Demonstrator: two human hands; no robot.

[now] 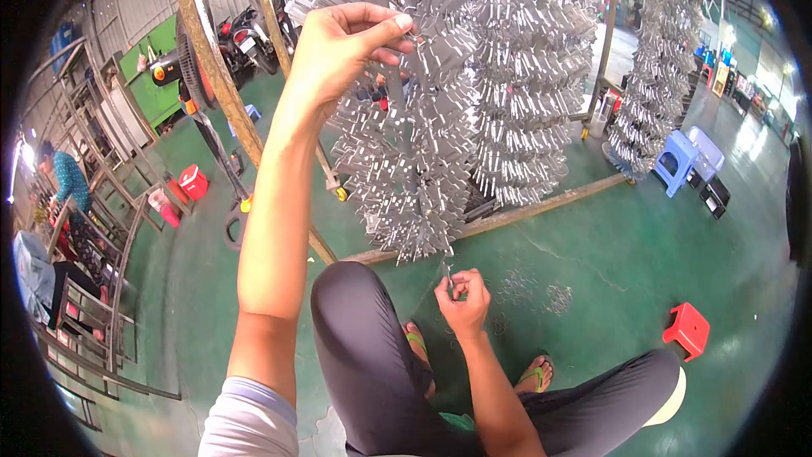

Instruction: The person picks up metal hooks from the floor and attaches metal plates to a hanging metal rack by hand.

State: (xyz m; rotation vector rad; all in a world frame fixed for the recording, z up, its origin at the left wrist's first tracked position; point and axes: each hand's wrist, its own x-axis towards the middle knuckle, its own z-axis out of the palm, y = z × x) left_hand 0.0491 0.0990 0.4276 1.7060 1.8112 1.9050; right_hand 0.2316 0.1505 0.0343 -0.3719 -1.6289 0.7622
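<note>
Left hand [345, 49] raised at upper left edge of nearest hanging stack of metal parts [404, 178]; thumb and forefinger pinched together, anything between them too small to tell. Right hand [465, 303] low, below stack's bottom end, fingertips closed on small metal piece [448, 270]. Stack hangs inside rack, above bottom rail [541, 206]. 2 clumps of loose metal bits [558, 299] on floor [609, 262], right of hand.

The light is bright. Glare burns white at the top among the hanging metal pieces [533, 76]; the green floor [592, 241] shines toward its far right edge. Fisheye distortion bends the outer parts inside black corners.
</note>
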